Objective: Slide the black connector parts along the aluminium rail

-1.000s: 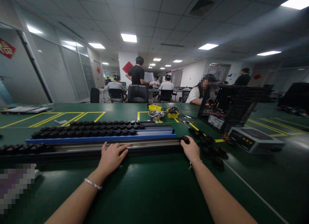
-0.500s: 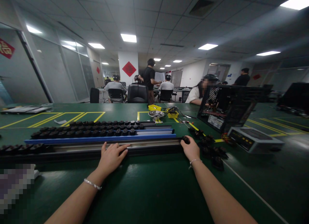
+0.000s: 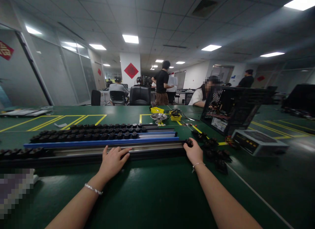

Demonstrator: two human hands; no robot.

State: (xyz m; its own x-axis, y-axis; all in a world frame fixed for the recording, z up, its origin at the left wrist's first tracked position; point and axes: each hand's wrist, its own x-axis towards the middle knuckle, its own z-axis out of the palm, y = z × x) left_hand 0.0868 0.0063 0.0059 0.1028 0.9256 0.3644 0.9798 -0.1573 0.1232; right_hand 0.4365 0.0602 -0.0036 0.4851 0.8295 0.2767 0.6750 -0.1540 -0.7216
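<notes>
My left hand (image 3: 113, 161) rests with spread fingers on a long metal rail with black sides (image 3: 155, 150), near its middle. At the rail's right end, my right hand (image 3: 194, 153) grips a small black part (image 3: 188, 143) between thumb and fingers; its exact kind is hard to make out. Several similar black pieces (image 3: 31, 152) stand in a row on the left stretch of this rail. Just behind lies a blue-edged rail (image 3: 98, 142), and rows of black pieces (image 3: 83, 136) fill much of the rails there.
Loose black pieces (image 3: 211, 144) lie right of my right hand. Beyond them are a power supply unit (image 3: 258, 142) and an open computer case (image 3: 233, 107), with a seated person (image 3: 198, 97) behind. A metal bowl (image 3: 158, 117) and yellow bins (image 3: 176, 116) stand further back.
Both hands keep nearly the same place and pose. In the background, the standing person in black has shifted to the right.
</notes>
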